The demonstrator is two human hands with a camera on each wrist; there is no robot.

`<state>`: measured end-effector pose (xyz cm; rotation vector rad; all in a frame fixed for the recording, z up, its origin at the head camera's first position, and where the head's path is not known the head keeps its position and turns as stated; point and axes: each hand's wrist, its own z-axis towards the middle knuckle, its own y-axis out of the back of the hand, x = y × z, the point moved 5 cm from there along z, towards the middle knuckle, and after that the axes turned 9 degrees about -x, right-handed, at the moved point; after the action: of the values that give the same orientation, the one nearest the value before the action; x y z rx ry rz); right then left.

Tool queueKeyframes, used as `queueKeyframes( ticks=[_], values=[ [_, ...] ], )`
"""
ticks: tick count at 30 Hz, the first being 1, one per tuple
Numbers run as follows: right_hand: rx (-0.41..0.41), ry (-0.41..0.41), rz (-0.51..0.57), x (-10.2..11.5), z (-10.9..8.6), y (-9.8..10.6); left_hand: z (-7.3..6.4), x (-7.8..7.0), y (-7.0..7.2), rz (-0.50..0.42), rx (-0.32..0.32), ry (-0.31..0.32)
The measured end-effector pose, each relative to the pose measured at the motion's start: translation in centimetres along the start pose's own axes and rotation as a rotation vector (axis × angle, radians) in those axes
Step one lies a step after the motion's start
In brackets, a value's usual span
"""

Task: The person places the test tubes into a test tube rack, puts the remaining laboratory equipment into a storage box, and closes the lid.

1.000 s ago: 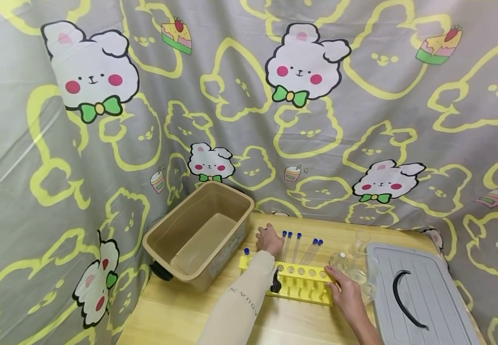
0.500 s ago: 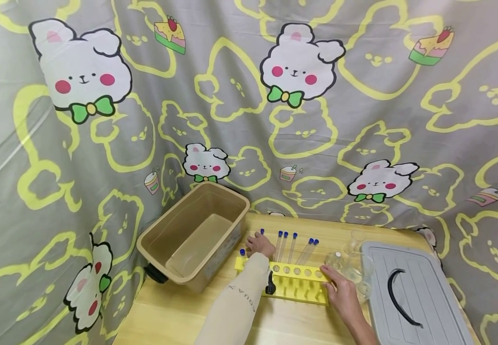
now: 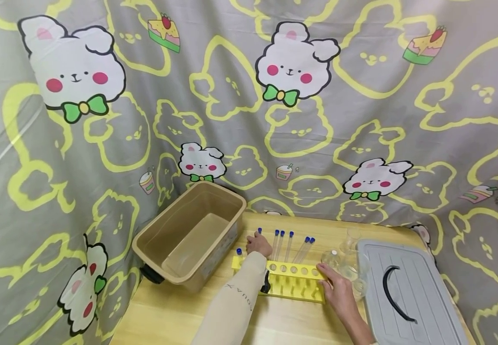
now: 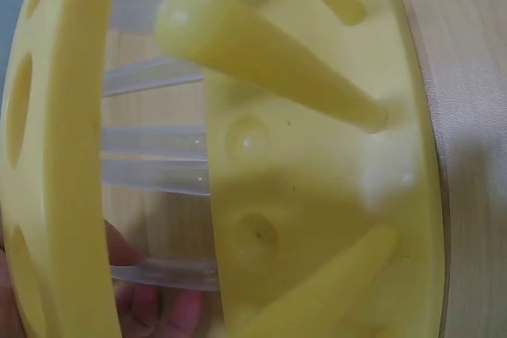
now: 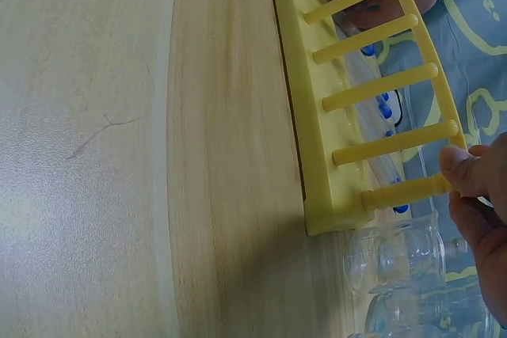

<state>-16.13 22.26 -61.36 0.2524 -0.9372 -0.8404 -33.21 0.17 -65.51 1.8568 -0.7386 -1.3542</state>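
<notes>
A yellow test tube rack (image 3: 296, 285) stands on the table, with one blue-capped tube (image 3: 238, 251) at its left end. My left hand (image 3: 259, 244) reaches over the rack. Behind it, its fingers lie on both sides of a clear test tube (image 4: 170, 274), pinching it; the sleeve and rack hide part of this grip. That tube's blue cap (image 3: 260, 230) shows past the hand. Several more capped test tubes (image 3: 289, 247) lie on the table behind the rack. My right hand (image 3: 338, 290) grips the upper right end of the rack between thumb and fingers.
Left of the rack is a deep brown bin (image 3: 190, 278) with a black handle. Clear glassware (image 5: 396, 255) stands close to the rack's right end. Beyond it lies a grey lid (image 3: 408, 292) with a black handle. A patterned curtain (image 3: 227, 96) encloses the table.
My left hand has moved left behind the rack, away from the group of tubes, to a separate tube, and its fingers have drawn in. The right hand keeps its hold on the rack.
</notes>
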Motion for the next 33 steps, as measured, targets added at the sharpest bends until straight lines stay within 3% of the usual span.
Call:
queueKeyframes(
  ticks=[9,18,28,33],
  values=[
    [0.013,-0.001,0.023,0.3,0.0,-0.1,-1.0,-1.2,1.8,0.014,-0.054,-0.059],
    [0.047,-0.036,0.033,0.2,0.3,0.1,-1.2,-5.5,4.0,-0.038,-0.139,-0.177],
    [0.057,-0.056,0.033,0.2,0.5,0.0,-3.6,-10.0,9.3,-0.136,-0.314,-0.356],
    [0.057,-0.049,0.032,0.3,0.4,0.0,-5.2,-10.4,12.1,-0.228,-0.315,-0.451]
  ],
)
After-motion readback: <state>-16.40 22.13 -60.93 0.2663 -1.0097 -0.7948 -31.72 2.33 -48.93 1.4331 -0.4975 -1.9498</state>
